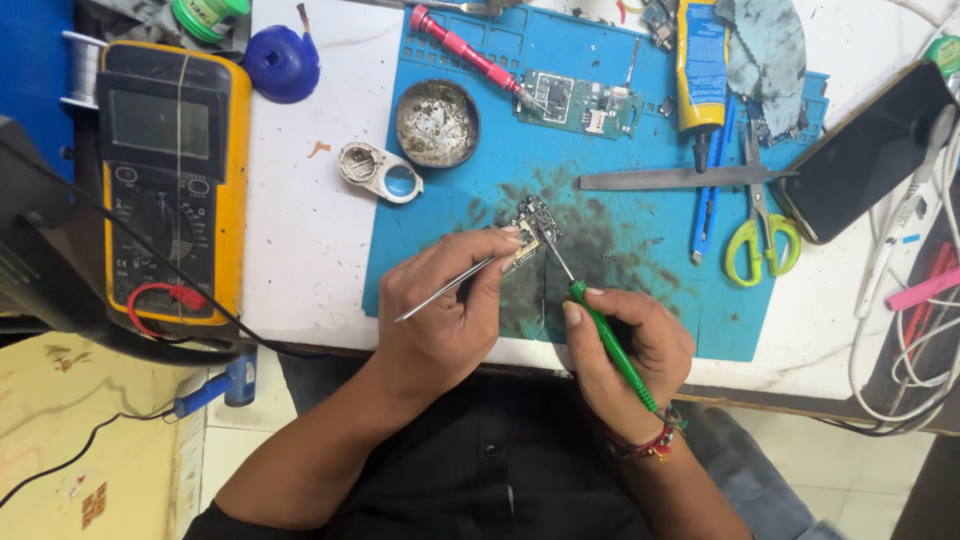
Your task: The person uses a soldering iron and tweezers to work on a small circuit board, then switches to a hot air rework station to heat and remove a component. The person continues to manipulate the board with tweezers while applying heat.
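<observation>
The left hand (445,315) has its grip closed on thin metal tweezers (447,288), whose tips press a small, jagged circuit board (530,232). The right hand (628,345) has its grip clenched round a slim green-handled screwdriver (600,335), its steel tip touching the same board. The board lies on a blue rubber mat (640,260), smudged black, covering the white surface (300,250). A round tin (437,123) of grey residue sits beyond; a yellow multimeter (172,180) stands well to the left.

Small circuit board (528,232) on blue mat, tweezers (447,290) and green-handled screwdriver (598,330) touching it.
</observation>
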